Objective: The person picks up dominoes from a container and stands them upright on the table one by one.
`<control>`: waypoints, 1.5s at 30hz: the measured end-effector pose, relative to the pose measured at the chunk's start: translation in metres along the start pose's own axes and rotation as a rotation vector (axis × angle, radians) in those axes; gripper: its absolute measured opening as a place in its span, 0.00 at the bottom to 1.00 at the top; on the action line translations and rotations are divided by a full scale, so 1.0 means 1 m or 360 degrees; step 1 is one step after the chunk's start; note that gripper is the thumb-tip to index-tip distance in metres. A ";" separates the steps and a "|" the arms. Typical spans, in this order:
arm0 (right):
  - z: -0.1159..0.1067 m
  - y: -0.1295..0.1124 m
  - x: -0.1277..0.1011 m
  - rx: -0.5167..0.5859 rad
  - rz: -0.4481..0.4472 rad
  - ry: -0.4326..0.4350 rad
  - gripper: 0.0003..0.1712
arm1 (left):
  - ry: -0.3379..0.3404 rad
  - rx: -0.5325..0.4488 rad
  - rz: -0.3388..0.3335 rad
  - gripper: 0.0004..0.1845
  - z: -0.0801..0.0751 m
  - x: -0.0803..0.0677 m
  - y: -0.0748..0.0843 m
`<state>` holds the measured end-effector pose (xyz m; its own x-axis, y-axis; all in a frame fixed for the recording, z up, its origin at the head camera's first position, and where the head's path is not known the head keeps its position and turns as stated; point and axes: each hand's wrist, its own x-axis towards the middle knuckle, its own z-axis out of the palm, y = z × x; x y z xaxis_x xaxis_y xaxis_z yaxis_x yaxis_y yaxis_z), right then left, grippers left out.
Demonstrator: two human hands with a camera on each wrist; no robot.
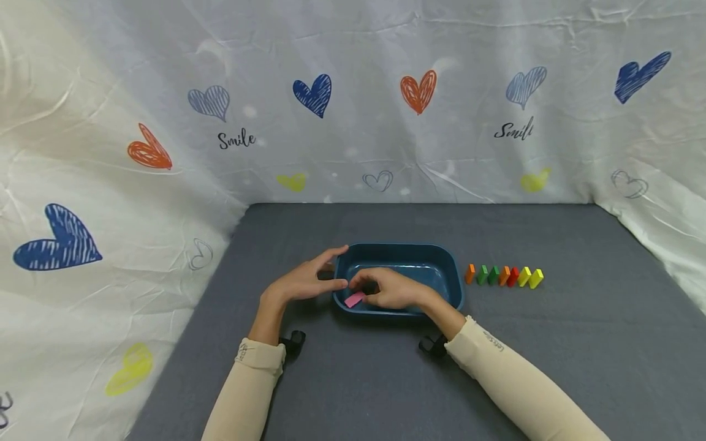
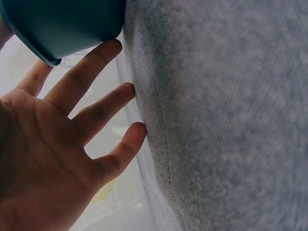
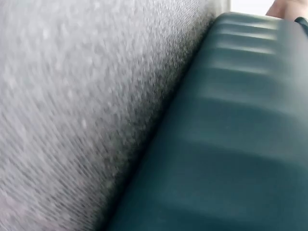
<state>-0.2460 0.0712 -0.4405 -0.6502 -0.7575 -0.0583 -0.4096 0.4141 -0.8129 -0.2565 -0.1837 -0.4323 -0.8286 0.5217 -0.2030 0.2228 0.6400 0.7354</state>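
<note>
My left hand [image 1: 300,280] rests at the left end of a dark blue tray [image 1: 408,311], thumb by the rim and fingers spread. In the left wrist view the straight fingers [image 2: 79,79] reach to the tray's outer wall [image 2: 82,24] and the grey tabletop. My right hand [image 1: 393,289] reaches over the tray's near side into its left part, fingers curled down. Between its thumb and forefinger it pinches a small pink block [image 1: 355,299]. The right wrist view shows only the tray's outer side [image 3: 231,144], with the right hand's grip hidden.
Right of the tray, several small blocks stand in a row: an orange block [image 1: 470,274] nearest, then green, orange, red and yellow blocks [image 1: 535,278]. The grey cloth table [image 1: 353,380] ends at a white curtain [image 1: 353,122] printed with hearts.
</note>
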 end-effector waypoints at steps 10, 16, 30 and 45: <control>0.001 -0.002 -0.001 0.0145 0.0027 -0.0145 0.18 | -0.0004 -0.0016 0.0008 0.42 0.000 0.000 -0.002; 0.001 -0.002 -0.002 0.0179 0.0075 -0.0258 0.18 | -0.0004 -0.0015 0.0011 0.42 0.000 0.000 -0.002; -0.006 -0.001 -0.021 0.0328 0.0208 -0.0298 0.19 | -0.0001 -0.0037 0.0014 0.43 0.002 0.001 -0.002; -0.026 0.003 -0.043 0.0395 0.0258 -0.0292 0.20 | 0.0015 -0.0004 -0.0012 0.43 0.002 0.003 -0.001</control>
<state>-0.2362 0.1187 -0.4254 -0.5590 -0.7794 -0.2830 -0.1277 0.4181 -0.8994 -0.2576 -0.1817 -0.4350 -0.8351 0.5115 -0.2027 0.2149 0.6424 0.7356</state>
